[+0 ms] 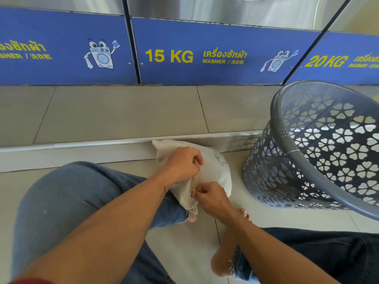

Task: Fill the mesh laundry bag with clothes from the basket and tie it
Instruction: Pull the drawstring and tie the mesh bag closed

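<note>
Bright, even light; soft shadows; fisheye bending at edges; step edge (pixel 242 140) blurred.

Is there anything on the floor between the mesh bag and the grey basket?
No. The head view shows only a narrow strip of bare floor tile between the mesh bag and the tilted grey basket; they appear apart.

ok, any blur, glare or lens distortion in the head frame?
Head view: fisheye bows the blue washer panels and stretches the grey laundry basket; soft glare on the steel above; even light, faint shadows; mesh laundry bag, left hand, right hand fairly sharp.
</note>
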Demonstrator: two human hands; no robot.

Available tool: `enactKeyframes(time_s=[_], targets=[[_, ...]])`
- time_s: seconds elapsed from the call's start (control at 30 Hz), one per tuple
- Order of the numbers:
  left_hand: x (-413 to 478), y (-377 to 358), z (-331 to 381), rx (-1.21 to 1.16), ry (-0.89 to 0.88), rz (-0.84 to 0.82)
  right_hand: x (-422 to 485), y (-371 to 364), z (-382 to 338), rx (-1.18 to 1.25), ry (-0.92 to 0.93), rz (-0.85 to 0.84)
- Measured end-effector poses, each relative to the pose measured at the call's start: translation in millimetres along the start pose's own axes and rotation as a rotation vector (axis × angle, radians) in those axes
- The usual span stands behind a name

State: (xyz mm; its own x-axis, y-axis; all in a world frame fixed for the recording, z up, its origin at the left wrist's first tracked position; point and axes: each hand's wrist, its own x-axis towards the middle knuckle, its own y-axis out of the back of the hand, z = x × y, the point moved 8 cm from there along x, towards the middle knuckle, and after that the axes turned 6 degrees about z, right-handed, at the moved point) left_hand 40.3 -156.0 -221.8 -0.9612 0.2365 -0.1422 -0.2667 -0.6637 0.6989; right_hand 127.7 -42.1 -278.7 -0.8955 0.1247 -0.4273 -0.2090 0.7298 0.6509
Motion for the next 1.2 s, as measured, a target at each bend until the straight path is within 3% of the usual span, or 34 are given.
enactKeyframes(time_s=[0.3,0.5,0.9,1.2], targets=[[3,2,-2,0.015,0.005,0.014,1,-1,0,-0.05,-0.001,-0.088],[9,8,-7,-0.001,0.033,0.038,-8,13,-12,0.06,0.121,0.083],[10,11,-11,-0.029,0.083,0.059,-32,-11,-28,-0.104,0.297,-0.046],[12,11,-12,-0.024,0.085,0.052,-31,-15,-23,-0.059,0.22,-0.016]])
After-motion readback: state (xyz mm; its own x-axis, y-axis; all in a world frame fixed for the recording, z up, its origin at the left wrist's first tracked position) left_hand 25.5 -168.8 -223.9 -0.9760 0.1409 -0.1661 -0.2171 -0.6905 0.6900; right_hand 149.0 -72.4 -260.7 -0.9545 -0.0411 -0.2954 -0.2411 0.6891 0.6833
